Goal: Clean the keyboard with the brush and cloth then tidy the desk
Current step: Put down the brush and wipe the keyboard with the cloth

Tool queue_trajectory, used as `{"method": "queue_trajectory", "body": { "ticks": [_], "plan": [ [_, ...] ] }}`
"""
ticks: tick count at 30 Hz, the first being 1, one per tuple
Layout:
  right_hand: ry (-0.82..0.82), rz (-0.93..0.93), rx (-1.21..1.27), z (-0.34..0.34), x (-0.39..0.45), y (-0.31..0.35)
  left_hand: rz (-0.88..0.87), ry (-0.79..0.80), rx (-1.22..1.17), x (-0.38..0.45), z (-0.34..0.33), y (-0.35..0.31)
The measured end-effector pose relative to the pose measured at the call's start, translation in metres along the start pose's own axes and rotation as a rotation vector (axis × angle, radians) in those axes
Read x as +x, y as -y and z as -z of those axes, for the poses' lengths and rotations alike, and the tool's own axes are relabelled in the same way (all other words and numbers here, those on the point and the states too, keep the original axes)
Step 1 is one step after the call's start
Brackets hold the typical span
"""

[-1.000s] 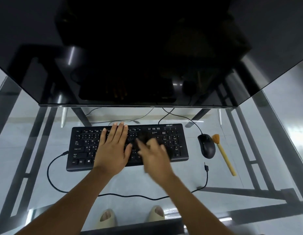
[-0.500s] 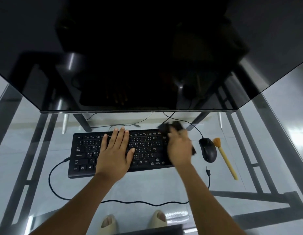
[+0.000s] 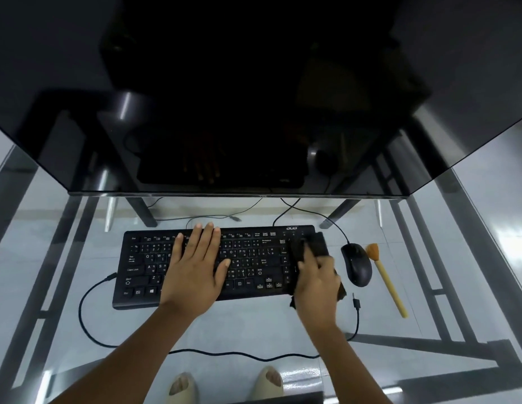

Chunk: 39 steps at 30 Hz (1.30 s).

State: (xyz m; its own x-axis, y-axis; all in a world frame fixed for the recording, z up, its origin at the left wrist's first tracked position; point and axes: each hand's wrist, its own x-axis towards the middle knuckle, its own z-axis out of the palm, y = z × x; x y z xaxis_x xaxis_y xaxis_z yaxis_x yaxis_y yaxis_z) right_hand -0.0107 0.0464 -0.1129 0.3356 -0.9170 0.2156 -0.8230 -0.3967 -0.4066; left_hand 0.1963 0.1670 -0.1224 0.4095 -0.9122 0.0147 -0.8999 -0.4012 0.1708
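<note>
Black keyboard [image 3: 143, 266], "acer" printed top right, pinned flat by open left hand [image 3: 195, 266]; dark cloth [image 3: 319, 246] pressed over numpad under right hand [image 3: 318, 277], grip unclear.

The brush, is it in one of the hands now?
No, the brush lies on the glass desk right of the mouse, untouched by either hand.

A computer desk: glass desk [image 3: 254, 330]; dark monitor [image 3: 254, 97]; keyboard [image 3: 143, 263]; mouse [image 3: 357, 263].

bare forearms, no sleeves, cream open-toe slippers [image 3: 182, 387]
</note>
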Motion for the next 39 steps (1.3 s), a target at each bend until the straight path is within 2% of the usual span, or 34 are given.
{"method": "queue_trajectory", "body": {
  "ticks": [4, 5, 6, 9, 11, 17, 20, 24, 28, 32, 37, 39],
  "plan": [
    [0.135, 0.458, -0.089, -0.009, -0.025, 0.019, -0.001, 0.009, -0.002, 0.0, 0.001, -0.002],
    [0.145, 0.473, -0.098, -0.006, -0.013, 0.01, -0.004, 0.011, -0.012, 0.001, 0.002, -0.003],
    [0.128, 0.392, -0.085, -0.004, 0.001, -0.001, -0.005, 0.012, -0.016, 0.002, 0.001, -0.003],
    [0.021, -0.092, 0.005, 0.003, 0.036, -0.02, 0.0, 0.007, -0.002, 0.002, 0.001, -0.001],
    [0.026, -0.177, 0.035, -0.003, 0.046, -0.011, 0.006, 0.017, -0.002, 0.001, 0.001, 0.0],
    [0.074, 0.006, 0.043, -0.002, 0.063, -0.004, 0.053, 0.014, -0.009, 0.002, 0.0, 0.001],
    [0.116, 0.102, -0.011, 0.014, 0.027, -0.014, 0.05, 0.018, 0.004, 0.0, 0.0, 0.003],
    [0.114, 0.077, 0.04, 0.023, -0.003, -0.028, 0.036, 0.013, -0.009, 0.001, 0.0, 0.002],
    [0.097, 0.115, -0.035, 0.005, 0.047, -0.009, 0.03, 0.009, -0.009, 0.002, 0.0, 0.003],
    [0.144, 0.066, -0.077, -0.01, 0.079, 0.025, 0.029, 0.018, 0.002, 0.002, 0.0, 0.003],
    [0.324, 0.437, 0.063, -0.018, 0.016, 0.09, 0.034, 0.016, -0.008, 0.002, 0.0, 0.001],
    [0.3, 0.422, 0.097, -0.014, 0.02, 0.078, 0.032, 0.026, -0.026, 0.002, 0.001, 0.001]
  ]
}}
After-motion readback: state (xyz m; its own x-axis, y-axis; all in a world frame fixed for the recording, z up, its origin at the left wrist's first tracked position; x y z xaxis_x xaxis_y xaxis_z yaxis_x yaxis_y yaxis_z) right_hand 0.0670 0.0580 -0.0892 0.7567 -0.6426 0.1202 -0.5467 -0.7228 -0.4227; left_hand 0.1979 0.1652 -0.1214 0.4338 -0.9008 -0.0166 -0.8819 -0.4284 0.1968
